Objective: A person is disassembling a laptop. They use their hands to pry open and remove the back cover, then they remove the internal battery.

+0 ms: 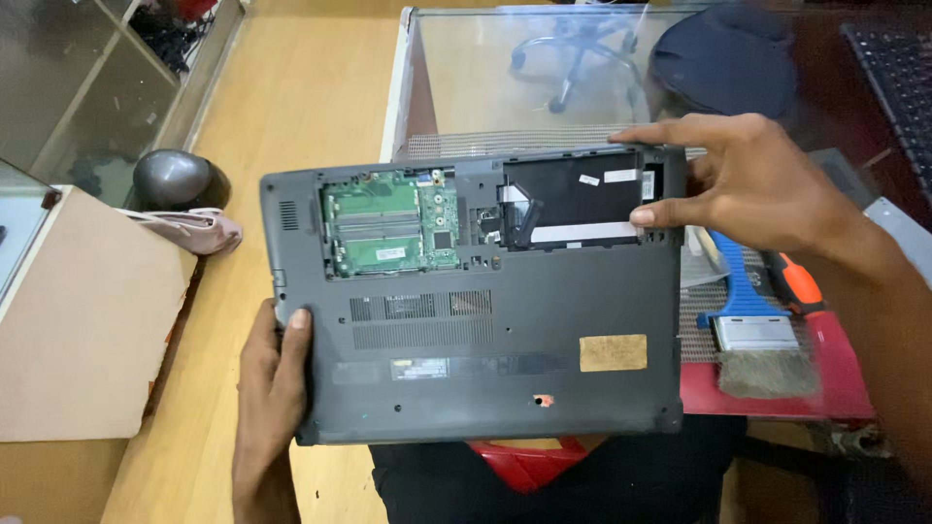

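I hold a dark grey laptop (505, 320) upside down in the air, its underside toward me. An open bay shows green circuit boards (388, 221) and a black drive (573, 199) with white labels. My left hand (272, 388) grips the laptop's lower left edge, thumb on the casing. At the upper right corner my right hand (748, 180) holds the laptop, with the thumb resting on the drive bay's right side. A tan sticker (614, 352) sits low on the casing.
A blue-handled brush (752, 325) and an orange-handled tool (798, 283) lie on a red mat (835, 383) at right. A glass-topped table (505, 78) is behind, with a keyboard (898, 73) at top right. A cardboard box (83, 311) and dark helmet (175, 180) stand at left.
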